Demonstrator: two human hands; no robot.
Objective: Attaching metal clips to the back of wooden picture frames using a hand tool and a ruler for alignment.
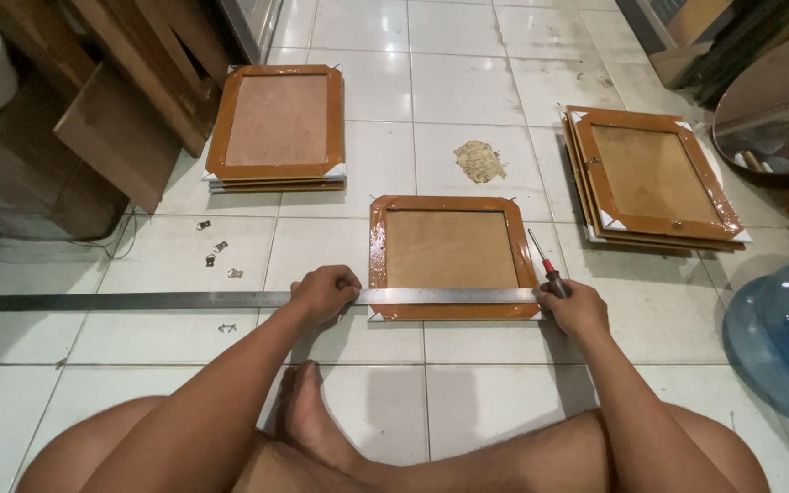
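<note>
1. While my left hand (324,292) presses the long steel ruler (230,299) flat across the near rail of the brown wooden picture frame (450,256) lying mid-floor, it cannot slide.
2. My right hand (575,309) grips a red-handled screwdriver (542,263) at the frame's right edge, steadying the ruler's end.

You have a long steel ruler (184,300) lying flat on the floor, crossing the near rail of a brown wooden picture frame (450,257). Its right end sits just beside your right-hand fingers (566,297); its left part runs far out past your left-hand fingers (332,285), which press down on it at the frame's near left corner. The frame lies back side up, with pale corner guards. A red-handled screwdriver (545,262) rests tilted at your right-hand fingers, along the frame's right rail.
</note>
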